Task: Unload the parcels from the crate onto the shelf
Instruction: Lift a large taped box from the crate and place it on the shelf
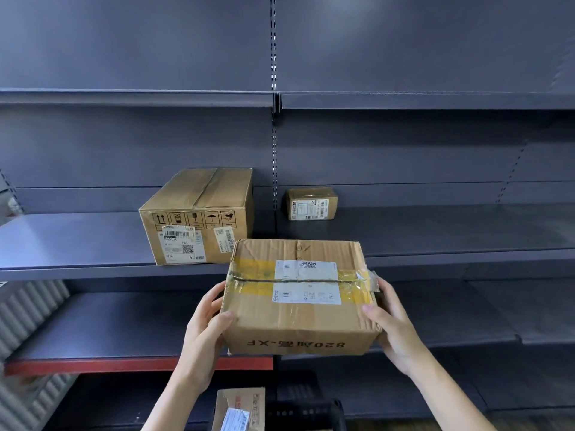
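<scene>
Up front, both hands clasp a taped parcel point(298, 293) by its ends, left hand point(203, 331) and right hand point(393, 331), in the air before the front edge of the dark grey metal shelf point(77, 241). On that shelf a big box point(199, 216) sits near the front edge, a small box point(312, 203) toward the back. Below, a black crate point(305, 413) holds another parcel point(239, 410). Corrugated sheet point(28, 312) shows at left.

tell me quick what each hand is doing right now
Left hand: grips the left side of the taped box.
Right hand: grips the right side of the same box.
</scene>
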